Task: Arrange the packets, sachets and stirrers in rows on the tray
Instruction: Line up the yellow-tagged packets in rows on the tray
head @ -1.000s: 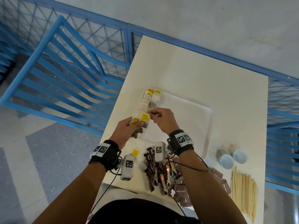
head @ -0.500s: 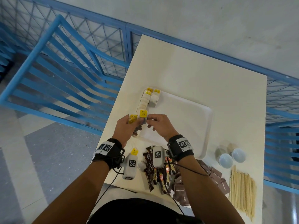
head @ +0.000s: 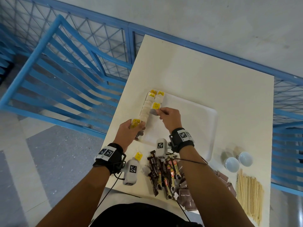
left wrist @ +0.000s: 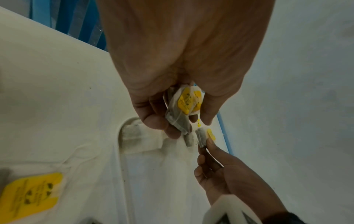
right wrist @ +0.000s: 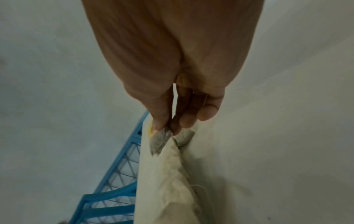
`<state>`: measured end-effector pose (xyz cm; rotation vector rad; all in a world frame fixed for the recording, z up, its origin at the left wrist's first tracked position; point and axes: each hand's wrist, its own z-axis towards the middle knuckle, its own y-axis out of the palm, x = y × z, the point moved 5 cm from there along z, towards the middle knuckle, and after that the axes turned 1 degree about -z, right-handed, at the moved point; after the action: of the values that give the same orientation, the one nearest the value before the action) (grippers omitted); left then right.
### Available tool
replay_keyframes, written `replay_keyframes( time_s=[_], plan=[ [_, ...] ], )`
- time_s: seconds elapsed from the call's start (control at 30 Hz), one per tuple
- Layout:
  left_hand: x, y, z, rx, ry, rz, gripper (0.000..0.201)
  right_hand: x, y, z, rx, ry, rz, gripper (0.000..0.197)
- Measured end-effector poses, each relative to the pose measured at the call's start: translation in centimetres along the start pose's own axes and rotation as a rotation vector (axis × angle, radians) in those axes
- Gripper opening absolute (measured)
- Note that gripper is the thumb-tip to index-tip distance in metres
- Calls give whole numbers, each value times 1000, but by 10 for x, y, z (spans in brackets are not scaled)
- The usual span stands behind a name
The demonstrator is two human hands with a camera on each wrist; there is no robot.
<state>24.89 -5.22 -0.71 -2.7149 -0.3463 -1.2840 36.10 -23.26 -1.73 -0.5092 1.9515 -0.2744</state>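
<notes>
Tea bags with yellow tags lie in a row (head: pixel 148 106) along the left edge of the white tray (head: pixel 208 128), and the right hand (head: pixel 170 117) pinches one more tea bag (head: pixel 155 108) between thumb and fingertips just beside that row, over the tray's far left part. The left hand (head: pixel 131 131), at the tray's near left corner, grips a small bunch of tea bags (left wrist: pixel 184 109) in curled fingers. Dark stick sachets (head: pixel 161 172), brown sugar packets (head: pixel 185 195) and wooden stirrers (head: pixel 249 194) lie on the table (head: pixel 213 76) nearer the person than the tray, beside two white bowls (head: pixel 237 161).
</notes>
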Motion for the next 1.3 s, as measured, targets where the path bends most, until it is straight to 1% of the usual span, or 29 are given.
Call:
replay_keyframes(
  time_s=[0.1, 0.3, 0.47, 0.57, 0.63, 0.7, 0.77, 0.83, 0.93, 1.03, 1.13, 1.23, 1.3],
  plan=[
    [-5, -8, 0, 2, -24, 4, 17, 1, 4, 17, 56, 12, -98, 20],
    [-8, -21, 5, 8, -44, -7, 13, 4, 16, 27, 115, 36, -237, 18],
    [-6, -24, 12, 8, -44, -3, 12, 4, 17, 25, 185, 60, -212, 20],
    [-6, -23, 15, -2, -38, 5, 18, 5, 16, 24, 210, 76, -196, 23],
    [-7, -23, 15, -7, -45, -1, 15, 5, 15, 23, 225, 77, -176, 22],
    [-6, -22, 14, -28, -49, -31, 11, 5, 12, 20, 234, 83, -138, 24],
    [-4, -20, 12, -72, -39, -48, 15, 3, 10, 14, 242, 91, -110, 29],
    [-3, -19, 11, -102, -16, -39, 16, 5, 10, 6, 267, 73, -127, 35],
    [-1, -17, 9, -119, 26, -53, 17, 4, 10, -10, 283, 15, -152, 31],
    [0, -15, 7, -112, 29, -91, 18, -4, 16, -30, 208, -73, -128, 20],
    [-2, -12, 4, -113, 38, -100, 17, -14, 28, -48, 51, -161, -102, 8],
    [-3, -10, -1, -98, 43, -109, 19, -19, 36, -62, -103, -189, -98, 9],
    [-3, -8, -5, -93, 45, -126, 18, -19, 36, -67, -137, -197, -110, 6]
  ],
)
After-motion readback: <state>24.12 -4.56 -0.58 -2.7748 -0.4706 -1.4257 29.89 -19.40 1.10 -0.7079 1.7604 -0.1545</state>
